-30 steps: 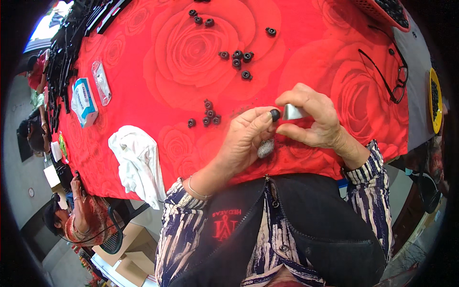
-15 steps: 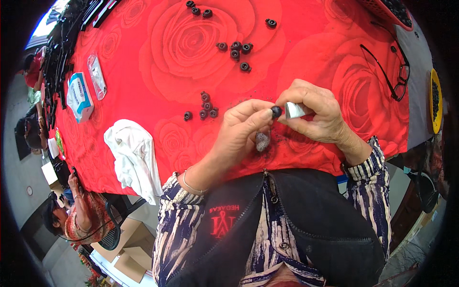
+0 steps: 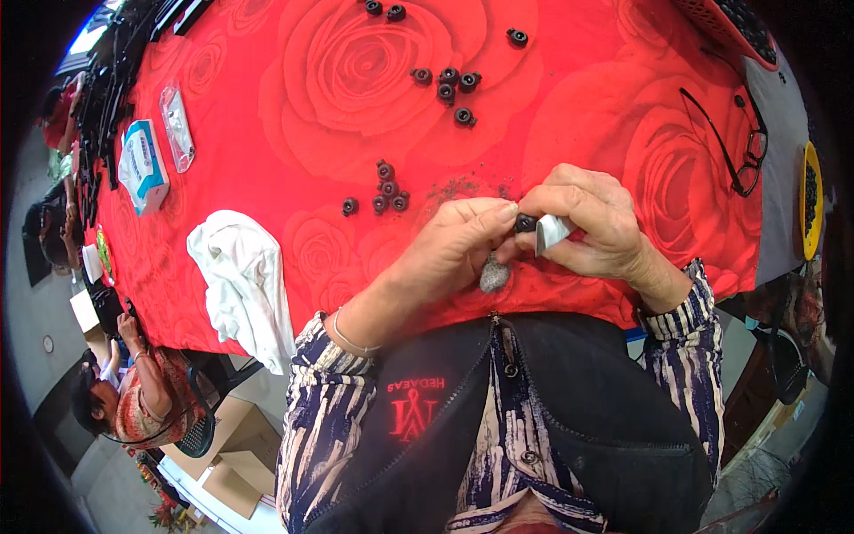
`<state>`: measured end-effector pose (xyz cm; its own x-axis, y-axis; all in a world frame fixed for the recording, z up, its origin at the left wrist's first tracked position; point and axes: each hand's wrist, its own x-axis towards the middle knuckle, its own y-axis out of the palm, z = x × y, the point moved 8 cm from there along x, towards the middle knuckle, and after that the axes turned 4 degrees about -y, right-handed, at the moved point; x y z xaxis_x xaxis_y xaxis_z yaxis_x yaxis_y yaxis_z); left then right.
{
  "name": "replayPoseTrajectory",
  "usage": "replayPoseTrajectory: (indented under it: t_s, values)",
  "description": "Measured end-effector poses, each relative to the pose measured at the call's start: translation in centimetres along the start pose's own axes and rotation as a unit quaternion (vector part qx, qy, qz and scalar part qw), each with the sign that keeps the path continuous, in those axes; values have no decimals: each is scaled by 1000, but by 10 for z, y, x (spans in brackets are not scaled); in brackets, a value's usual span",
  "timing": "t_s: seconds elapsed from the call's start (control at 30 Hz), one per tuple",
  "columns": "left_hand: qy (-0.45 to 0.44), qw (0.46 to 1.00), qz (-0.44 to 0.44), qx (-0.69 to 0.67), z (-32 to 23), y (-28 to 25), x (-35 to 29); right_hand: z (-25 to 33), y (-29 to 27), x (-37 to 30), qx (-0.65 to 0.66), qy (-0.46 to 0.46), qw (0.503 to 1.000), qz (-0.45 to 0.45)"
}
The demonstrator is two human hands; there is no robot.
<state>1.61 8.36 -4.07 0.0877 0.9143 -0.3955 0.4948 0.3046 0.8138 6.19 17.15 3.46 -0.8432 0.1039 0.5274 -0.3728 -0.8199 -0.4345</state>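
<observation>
My left hand [image 3: 445, 245] is closed, its thumb and fingers pinching a small round black part [image 3: 526, 223]. Under those fingers hangs a grey speckled, fuzzy-looking lump [image 3: 494, 274]; how it is held is hidden. My right hand [image 3: 594, 214] is closed around a flat silver-white piece [image 3: 552, 233] that looks like a blade, its edge close beside the black part. The right fingertips meet the black part too. Similar black parts lie in a group [image 3: 388, 189] beyond my left hand and in another group [image 3: 447, 91] farther off. Dark crumbs [image 3: 454, 188] are scattered just past my hands.
A red rose-patterned cloth [image 3: 338, 133] covers the table. At left lie a white cloth [image 3: 236, 276], a tissue pack [image 3: 144, 169] and a clear plastic packet [image 3: 177, 129]. Eyeglasses [image 3: 749, 156], a yellow bowl [image 3: 810, 200] and a red basket [image 3: 725, 27] are at right. A person [image 3: 147, 396] sits at lower left.
Both hands have come slightly nearer to me. The black part has turned between the fingertips, and the right fingers have closed in on it. The view has shifted slightly.
</observation>
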Motion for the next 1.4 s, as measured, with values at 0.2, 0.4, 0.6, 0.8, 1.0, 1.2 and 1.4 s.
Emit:
replayPoseTrajectory:
  t_s: [0.2,0.4,0.6,0.8,1.0,1.2,1.4]
  values:
    - [-40,999,-16,-2,3,-2,-2,1,2,2,6,5,1000,1]
    - [-17,1000,-15,7,-2,1,0,-3,0,3,27,35,999,3]
    - [16,999,-39,-5,-6,-3,-4,-4,-3,3,39,52,998,4]
    - [30,999,-35,-8,-10,-2,-4,7,3,0,-54,6,998,-24]
    - [-29,999,18,-34,-3,5,-5,18,7,-1,-123,-41,991,-32]
    - [1,999,-30,-29,-4,1,-4,5,2,-2,-37,1,999,-38]
    - [62,996,-50,29,-14,-7,-5,5,3,0,-19,-1,1000,-18]
